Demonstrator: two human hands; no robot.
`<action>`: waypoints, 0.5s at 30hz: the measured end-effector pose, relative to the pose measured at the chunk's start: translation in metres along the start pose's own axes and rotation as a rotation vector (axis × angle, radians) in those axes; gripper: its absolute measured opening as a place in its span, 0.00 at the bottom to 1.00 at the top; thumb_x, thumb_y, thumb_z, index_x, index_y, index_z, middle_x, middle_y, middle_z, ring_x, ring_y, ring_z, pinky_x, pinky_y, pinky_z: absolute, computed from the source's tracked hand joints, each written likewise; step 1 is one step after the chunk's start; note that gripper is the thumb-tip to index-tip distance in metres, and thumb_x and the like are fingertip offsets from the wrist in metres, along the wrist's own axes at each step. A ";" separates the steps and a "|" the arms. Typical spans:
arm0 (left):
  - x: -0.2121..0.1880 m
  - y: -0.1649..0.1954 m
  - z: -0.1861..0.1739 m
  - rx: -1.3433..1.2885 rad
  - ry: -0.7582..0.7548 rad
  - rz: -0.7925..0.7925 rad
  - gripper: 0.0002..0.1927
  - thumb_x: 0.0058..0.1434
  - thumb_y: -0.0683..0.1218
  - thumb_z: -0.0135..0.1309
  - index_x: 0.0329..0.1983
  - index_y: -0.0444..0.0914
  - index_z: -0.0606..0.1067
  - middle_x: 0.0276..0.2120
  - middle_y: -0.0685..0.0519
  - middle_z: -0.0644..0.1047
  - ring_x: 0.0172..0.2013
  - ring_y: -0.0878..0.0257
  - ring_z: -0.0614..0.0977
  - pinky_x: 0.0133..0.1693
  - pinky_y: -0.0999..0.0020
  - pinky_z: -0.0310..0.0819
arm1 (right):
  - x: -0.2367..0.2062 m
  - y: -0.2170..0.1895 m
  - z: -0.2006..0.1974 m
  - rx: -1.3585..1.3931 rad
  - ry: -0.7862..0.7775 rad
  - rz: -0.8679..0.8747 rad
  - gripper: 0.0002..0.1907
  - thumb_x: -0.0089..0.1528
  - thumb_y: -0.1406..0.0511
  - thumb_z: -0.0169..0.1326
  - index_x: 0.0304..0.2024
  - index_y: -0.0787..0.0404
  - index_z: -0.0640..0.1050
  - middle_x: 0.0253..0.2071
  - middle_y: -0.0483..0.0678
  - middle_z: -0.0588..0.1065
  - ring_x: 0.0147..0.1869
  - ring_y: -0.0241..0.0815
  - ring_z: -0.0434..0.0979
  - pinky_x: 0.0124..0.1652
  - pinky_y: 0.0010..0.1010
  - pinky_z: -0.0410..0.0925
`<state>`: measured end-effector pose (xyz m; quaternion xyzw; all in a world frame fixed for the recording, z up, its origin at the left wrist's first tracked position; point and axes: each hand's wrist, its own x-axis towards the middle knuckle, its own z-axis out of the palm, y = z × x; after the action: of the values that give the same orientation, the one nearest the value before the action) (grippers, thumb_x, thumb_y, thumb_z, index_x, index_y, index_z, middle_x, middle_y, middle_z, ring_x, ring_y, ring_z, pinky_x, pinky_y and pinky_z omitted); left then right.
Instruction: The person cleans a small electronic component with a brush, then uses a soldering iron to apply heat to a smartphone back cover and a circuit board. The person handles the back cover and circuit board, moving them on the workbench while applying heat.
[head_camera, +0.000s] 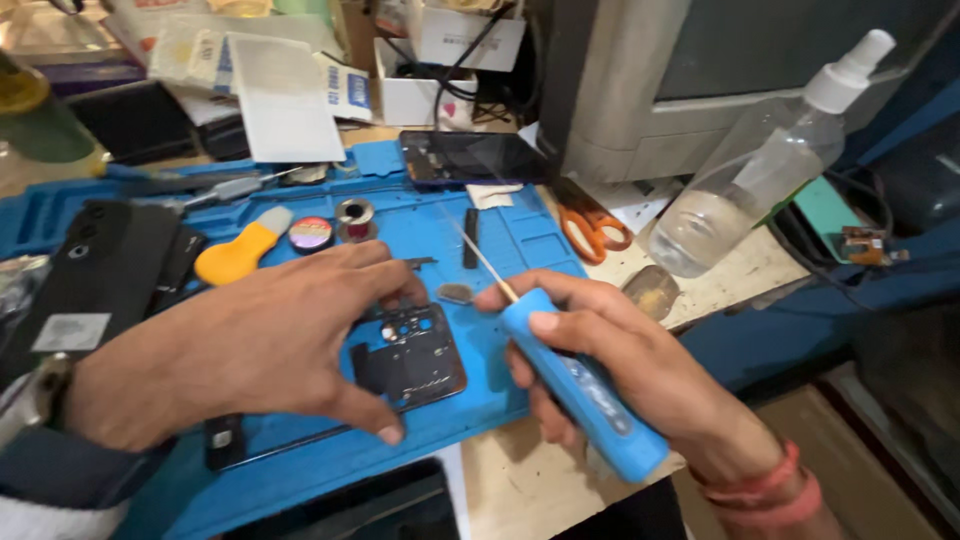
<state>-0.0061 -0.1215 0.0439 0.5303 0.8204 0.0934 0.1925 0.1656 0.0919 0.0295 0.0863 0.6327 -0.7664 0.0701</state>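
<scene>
My left hand (260, 345) lies flat over an opened phone (415, 355) on the blue work mat (520, 235), thumb and fingers spread around the phone's dark inner frame. My right hand (620, 365) grips a blue-handled screwdriver (575, 385). Its thin metal shaft (478, 255) points up and away from the phone, its tip in the air above the mat. A small dark part (455, 293) lies on the mat just past the phone.
A second phone (470, 157), orange-handled scissors (590, 225), a clear spray bottle (760, 165), an orange pry tool (240, 252), two small round tins (330, 225) and a black phone back cover (95, 275) surround the mat. Boxes and a grey monitor (700, 80) stand behind.
</scene>
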 end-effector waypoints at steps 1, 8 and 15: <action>0.003 -0.001 0.000 -0.013 -0.011 -0.012 0.49 0.34 0.67 0.75 0.58 0.45 0.72 0.50 0.55 0.73 0.57 0.57 0.74 0.55 0.61 0.71 | 0.003 -0.002 -0.001 -0.022 -0.012 -0.006 0.24 0.67 0.62 0.45 0.62 0.68 0.71 0.29 0.51 0.75 0.22 0.37 0.77 0.22 0.27 0.72; 0.007 -0.023 0.010 -0.080 0.011 -0.008 0.52 0.29 0.68 0.78 0.59 0.51 0.73 0.51 0.57 0.72 0.57 0.58 0.75 0.53 0.57 0.73 | 0.021 -0.009 -0.004 -0.006 -0.156 0.026 0.23 0.66 0.66 0.47 0.63 0.68 0.70 0.30 0.54 0.76 0.25 0.45 0.81 0.25 0.30 0.74; 0.006 -0.031 0.011 0.006 0.051 -0.103 0.51 0.26 0.72 0.77 0.55 0.51 0.76 0.51 0.56 0.74 0.57 0.57 0.75 0.55 0.58 0.72 | 0.018 -0.013 -0.008 -0.070 -0.149 0.145 0.23 0.65 0.64 0.49 0.60 0.68 0.71 0.28 0.56 0.77 0.25 0.46 0.82 0.25 0.32 0.75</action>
<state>-0.0290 -0.1300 0.0214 0.4852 0.8515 0.0943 0.1748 0.1454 0.1019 0.0364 0.0721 0.6441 -0.7412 0.1749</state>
